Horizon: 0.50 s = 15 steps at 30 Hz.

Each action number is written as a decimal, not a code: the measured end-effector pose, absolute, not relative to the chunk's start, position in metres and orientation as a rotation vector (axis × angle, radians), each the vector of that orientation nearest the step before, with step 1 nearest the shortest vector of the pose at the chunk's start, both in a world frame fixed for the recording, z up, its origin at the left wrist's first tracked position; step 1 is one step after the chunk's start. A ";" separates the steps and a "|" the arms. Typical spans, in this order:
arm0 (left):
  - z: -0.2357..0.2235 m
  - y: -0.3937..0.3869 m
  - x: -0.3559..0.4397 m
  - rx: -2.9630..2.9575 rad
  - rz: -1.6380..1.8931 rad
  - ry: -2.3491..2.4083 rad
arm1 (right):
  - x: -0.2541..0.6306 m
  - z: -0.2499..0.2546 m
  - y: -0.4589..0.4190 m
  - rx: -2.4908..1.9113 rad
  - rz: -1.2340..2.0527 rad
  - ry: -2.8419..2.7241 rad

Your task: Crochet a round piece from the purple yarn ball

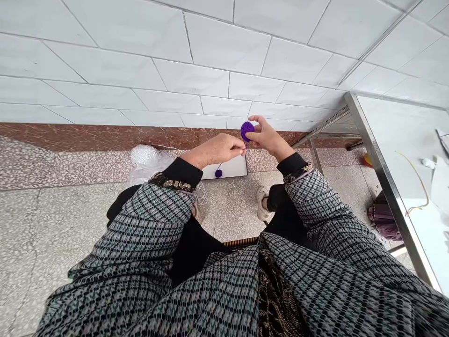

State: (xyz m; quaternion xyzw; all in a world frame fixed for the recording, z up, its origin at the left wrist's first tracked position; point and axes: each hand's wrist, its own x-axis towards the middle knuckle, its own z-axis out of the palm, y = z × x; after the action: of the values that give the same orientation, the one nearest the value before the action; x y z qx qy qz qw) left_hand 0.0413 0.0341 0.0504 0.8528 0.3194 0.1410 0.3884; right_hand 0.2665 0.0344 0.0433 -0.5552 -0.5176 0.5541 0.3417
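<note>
A small ball of purple yarn [247, 130] is gripped between the thumb and fingers of my right hand [264, 135]. Just to its left, my left hand [220, 149] is closed, its fingertips pinching a purple strand that hangs from the ball. Below my hands a shallow white box [233, 168] lies on the floor, partly covered by my left forearm. A second, smaller purple ball [218, 173] lies in it, with a short dark strand rising from it.
White yarn [144, 155] in a clear plastic bag lies on the floor at left, near the tiled wall [210, 84]. Loose white strands [201, 194] trail by my foot. On the right stands a metal-framed table [382, 173] with a yellow cord [423, 189] on top.
</note>
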 end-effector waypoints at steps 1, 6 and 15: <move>0.053 0.035 0.038 2.163 0.418 0.861 | 0.265 0.046 0.032 -1.482 1.478 -1.401; 0.054 0.044 0.030 2.169 0.678 1.030 | 0.258 0.062 0.019 -1.394 1.809 -1.615; 0.036 0.051 0.037 2.025 0.705 1.233 | 0.261 0.063 0.022 -1.226 1.777 -1.367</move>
State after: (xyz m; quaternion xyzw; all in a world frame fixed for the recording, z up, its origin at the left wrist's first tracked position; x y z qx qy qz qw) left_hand 0.0369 0.0512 0.0357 0.7735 0.4710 0.2691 0.3277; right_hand 0.2610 0.0224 0.0635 -0.4594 -0.5121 0.6657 0.2891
